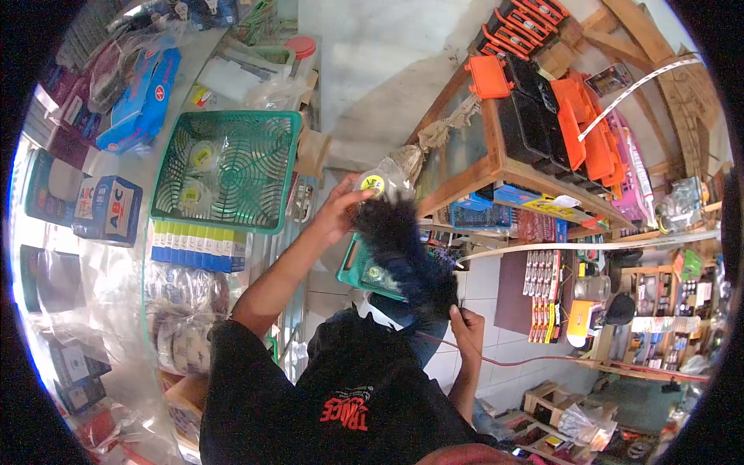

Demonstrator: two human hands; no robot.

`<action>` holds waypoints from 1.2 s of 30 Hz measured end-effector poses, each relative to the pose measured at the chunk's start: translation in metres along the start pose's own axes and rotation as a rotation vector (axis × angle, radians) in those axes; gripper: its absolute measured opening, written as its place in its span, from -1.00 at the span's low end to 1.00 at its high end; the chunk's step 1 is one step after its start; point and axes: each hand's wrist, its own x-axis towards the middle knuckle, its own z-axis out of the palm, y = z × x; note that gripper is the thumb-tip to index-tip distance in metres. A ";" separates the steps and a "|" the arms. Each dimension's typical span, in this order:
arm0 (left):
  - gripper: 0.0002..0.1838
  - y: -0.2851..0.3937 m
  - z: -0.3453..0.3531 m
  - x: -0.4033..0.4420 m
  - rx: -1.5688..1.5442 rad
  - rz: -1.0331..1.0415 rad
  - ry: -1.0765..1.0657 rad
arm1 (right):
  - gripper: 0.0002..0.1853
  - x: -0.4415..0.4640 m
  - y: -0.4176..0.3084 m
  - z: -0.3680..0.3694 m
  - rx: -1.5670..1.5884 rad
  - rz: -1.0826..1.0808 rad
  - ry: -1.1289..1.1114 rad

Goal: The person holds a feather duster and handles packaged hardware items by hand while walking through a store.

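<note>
My left hand (339, 208) is closed on a small clear plastic pack (372, 186) with a round yellow-green label. A black, fluffy duster (403, 252) stretches slantwise from just below that pack to my right hand (468, 333). The fingers of my right hand are closed at the duster's lower end. Its upper end lies against or just behind the pack; I cannot tell whether they touch. On the counter to the left sits a green plastic basket (290, 174) with similar packs (203, 156) in it. Another green basket (353, 267) is lower down, partly hidden behind the duster.
A glass counter (174, 101) runs along the left, with a blue ABC box (116, 211) and a row of small boxes (198, 246). At right, a wooden shelf (496, 167) carries black and orange toolboxes (531, 116). A red cable (535, 359) crosses at lower right.
</note>
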 end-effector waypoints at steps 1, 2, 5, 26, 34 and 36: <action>-0.53 -0.004 -0.005 0.003 -0.040 -0.006 0.000 | -0.51 0.000 0.001 0.002 0.064 0.029 0.006; -0.55 -0.010 -0.014 0.009 -0.080 -0.011 0.000 | -0.51 0.001 0.002 0.004 0.127 0.058 0.011; -0.62 -0.009 -0.015 0.005 -0.195 -0.056 -0.050 | -0.50 0.004 -0.004 0.008 0.045 0.070 -0.020; -0.69 -0.010 -0.017 0.015 0.006 0.033 0.066 | -0.51 0.027 -0.003 0.002 0.040 0.068 -0.042; -0.55 -0.006 -0.025 0.020 -0.003 0.027 -0.080 | -0.49 0.038 -0.016 0.004 0.086 0.077 -0.017; -0.48 -0.003 -0.020 0.018 -0.013 0.027 -0.074 | -0.50 0.041 -0.013 0.003 0.085 0.089 -0.042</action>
